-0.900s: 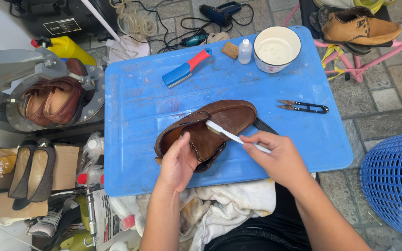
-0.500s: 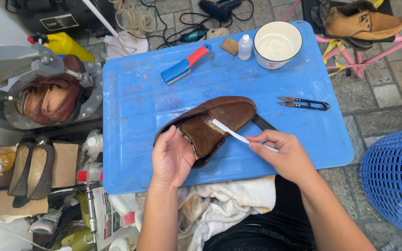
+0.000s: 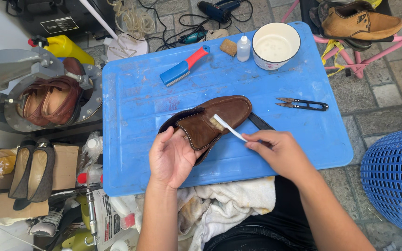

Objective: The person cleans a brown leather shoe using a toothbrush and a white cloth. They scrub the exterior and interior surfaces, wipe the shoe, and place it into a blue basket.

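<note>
The head view looks down on a brown suede loafer with pale stitching point(image 3: 210, 123), which lies tilted on its side near the middle of a blue plastic lid-like tabletop point(image 3: 294, 79), its toe pointing up and to the right. The left hand point(image 3: 170, 158) cradles the heel end from below, palm up, fingers loosely curled against the shoe's edge rather than clamped on it. The right hand point(image 3: 278, 151) pinches the handle of a white toothbrush point(image 3: 229, 128) between thumb and fingertips, and the bristle head rests on the shoe's vamp (the bristles look tan with dirt or foam). A dark flat strip point(image 3: 260, 122) pokes out from under the toe beside the right hand. Farther right on the blue surface lie small black thread snips point(image 3: 303, 105), well apart from the shoe. Toward the far edge sit a blue scrub brush with a red handle point(image 3: 182, 69), a small clear dropper bottle point(image 3: 244, 48), a brown sponge block point(image 3: 230, 47) and a white enamel bowl of pale liquid point(image 3: 276, 45). A crumpled white cloth point(image 3: 224, 202) lies on the person's lap at the near edge. To the left, a grey metal machine point(image 3: 5, 69) holds a pair of brown shoes point(image 3: 52, 100); to the right stands a blue plastic mesh basket point(image 3: 394, 181).
</note>
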